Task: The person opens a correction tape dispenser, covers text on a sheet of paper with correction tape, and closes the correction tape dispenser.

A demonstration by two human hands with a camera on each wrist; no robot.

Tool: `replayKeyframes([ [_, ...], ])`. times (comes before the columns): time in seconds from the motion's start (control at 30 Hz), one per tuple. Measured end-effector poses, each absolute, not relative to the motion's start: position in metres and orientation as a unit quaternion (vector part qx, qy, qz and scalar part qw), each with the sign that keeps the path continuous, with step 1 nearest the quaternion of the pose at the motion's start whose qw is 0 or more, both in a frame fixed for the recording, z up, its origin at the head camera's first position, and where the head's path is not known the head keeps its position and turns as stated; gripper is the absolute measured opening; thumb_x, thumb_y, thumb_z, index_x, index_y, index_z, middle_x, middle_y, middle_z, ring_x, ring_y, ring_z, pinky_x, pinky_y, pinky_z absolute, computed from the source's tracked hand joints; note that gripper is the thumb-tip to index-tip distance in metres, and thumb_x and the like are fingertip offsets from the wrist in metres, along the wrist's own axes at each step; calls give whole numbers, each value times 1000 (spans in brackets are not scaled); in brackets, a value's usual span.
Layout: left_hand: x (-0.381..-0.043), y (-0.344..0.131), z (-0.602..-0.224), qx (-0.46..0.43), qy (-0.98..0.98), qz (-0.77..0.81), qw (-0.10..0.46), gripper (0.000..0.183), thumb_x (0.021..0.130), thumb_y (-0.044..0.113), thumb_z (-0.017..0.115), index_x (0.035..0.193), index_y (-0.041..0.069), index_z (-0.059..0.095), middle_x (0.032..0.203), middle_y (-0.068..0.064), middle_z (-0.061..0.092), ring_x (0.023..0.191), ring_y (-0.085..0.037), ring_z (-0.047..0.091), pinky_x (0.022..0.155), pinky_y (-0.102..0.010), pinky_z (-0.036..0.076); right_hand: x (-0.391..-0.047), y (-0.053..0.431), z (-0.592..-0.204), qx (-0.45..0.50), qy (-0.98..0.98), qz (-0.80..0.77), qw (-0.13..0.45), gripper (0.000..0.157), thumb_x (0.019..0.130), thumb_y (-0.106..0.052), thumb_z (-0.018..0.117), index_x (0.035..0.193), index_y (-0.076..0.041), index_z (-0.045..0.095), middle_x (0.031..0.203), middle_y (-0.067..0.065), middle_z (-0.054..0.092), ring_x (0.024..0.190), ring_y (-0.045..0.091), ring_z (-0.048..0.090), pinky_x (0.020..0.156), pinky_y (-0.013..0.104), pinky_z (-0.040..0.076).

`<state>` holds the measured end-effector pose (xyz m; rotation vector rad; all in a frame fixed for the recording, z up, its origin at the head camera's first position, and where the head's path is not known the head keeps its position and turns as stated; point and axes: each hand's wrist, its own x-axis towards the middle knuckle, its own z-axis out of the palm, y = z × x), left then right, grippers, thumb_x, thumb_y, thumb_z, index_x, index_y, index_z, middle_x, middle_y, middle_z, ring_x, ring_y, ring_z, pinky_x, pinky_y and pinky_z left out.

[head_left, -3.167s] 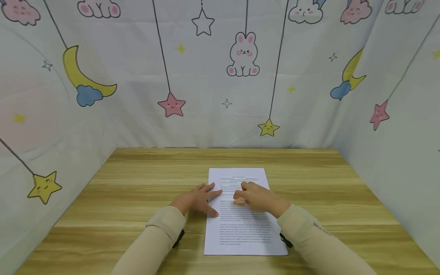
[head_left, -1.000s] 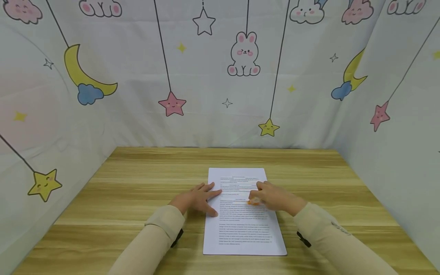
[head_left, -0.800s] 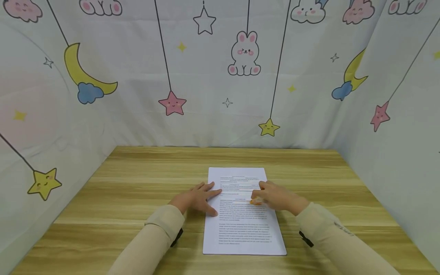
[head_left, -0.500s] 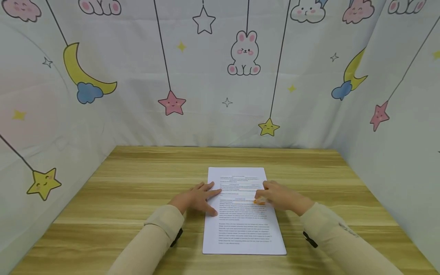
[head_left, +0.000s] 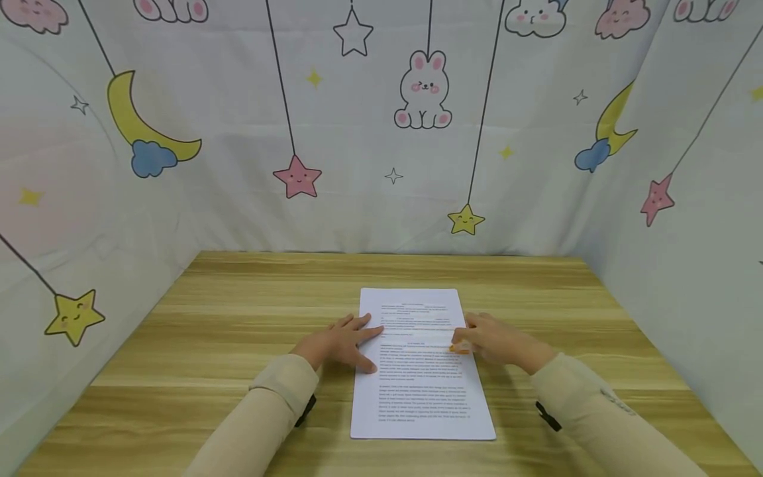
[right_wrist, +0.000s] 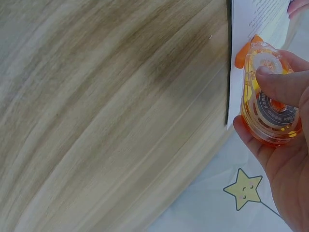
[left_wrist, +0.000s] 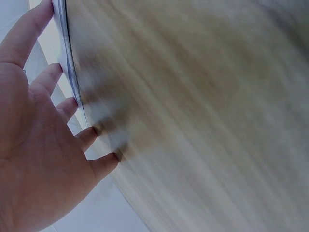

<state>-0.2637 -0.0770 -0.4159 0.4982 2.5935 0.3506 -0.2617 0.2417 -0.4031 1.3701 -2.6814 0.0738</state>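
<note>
A stack of printed paper [head_left: 417, 411] lies on the wooden table, its long sides running away from me. My left hand [head_left: 341, 344] rests at its left edge with fingers spread, and the left wrist view shows those fingertips [left_wrist: 70, 104] along the edge. Near the right edge of the top page, my right hand [head_left: 497, 341] grips an orange, see-through correction tape dispenser [right_wrist: 270, 104]. The thumb presses on the dispenser's side, and its orange tip [right_wrist: 246, 53] points at the page. In the head view the fingers cover most of the dispenser.
The wooden table [head_left: 268, 285] extends around the paper on all sides. A white curtain [head_left: 357, 218] printed with stars, moons and rabbits closes off the back and both sides. A dark strap piece [head_left: 547, 416] shows beneath the right sleeve, with another under the left.
My right hand has moved rightward across the page with the correction tape dispenser, from mid-page to near the right edge. My left hand has stayed in place on the paper.
</note>
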Motion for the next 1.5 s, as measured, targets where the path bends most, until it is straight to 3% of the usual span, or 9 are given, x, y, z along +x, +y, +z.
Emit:
replayKeyframes([
  [0.17, -264, -78, -415, 182, 946, 128, 237, 81, 77, 53, 65, 145, 33, 26, 157, 1, 7, 144, -32, 0, 112, -56, 7, -261, 244, -400, 459, -886, 17, 63, 26, 80, 2, 64, 96, -19, 62, 74, -4, 40, 65, 9, 31, 61, 21, 28],
  [0.63, -258, -79, -419, 180, 946, 125, 240, 81, 76, 54, 65, 145, 32, 28, 156, 0, 9, 144, -31, 2, 112, -56, 9, -260, 250, -407, 443, -895, 5, 53, 25, 83, -1, 61, 95, -22, 64, 72, -6, 40, 63, 9, 33, 59, 20, 28],
  [0.87, -256, -82, -422, 181, 947, 131, 233, 80, 78, 52, 65, 145, 32, 27, 157, -1, 8, 144, -32, 2, 112, -55, 8, -266, 257, -414, 444, -891, 75, 51, 28, 81, 4, 61, 97, -18, 65, 71, -6, 39, 63, 6, 28, 58, 19, 27],
  [1.07, -259, -83, -419, 182, 947, 128, 233, 80, 78, 53, 64, 145, 33, 26, 157, 0, 7, 144, -31, 0, 113, -55, 7, -268, 269, -411, 381, -916, 127, -1, 25, 84, -3, 61, 104, -17, 65, 77, -5, 47, 66, 5, 33, 60, 19, 31],
  [1.2, -261, -82, -418, 185, 946, 130, 231, 80, 78, 53, 64, 145, 32, 27, 157, -1, 7, 144, -31, 0, 113, -54, 7, -267, 268, -405, 354, -925, 138, 8, 34, 82, 2, 55, 107, -19, 65, 78, -4, 47, 67, 7, 34, 60, 20, 31],
  [1.5, -262, -78, -415, 184, 947, 123, 234, 80, 78, 53, 64, 145, 33, 26, 157, 0, 7, 144, -31, 0, 113, -55, 6, -261, 246, -392, 373, -918, 136, -3, 30, 85, -4, 60, 110, -21, 63, 80, -6, 46, 70, 7, 36, 61, 19, 33],
])
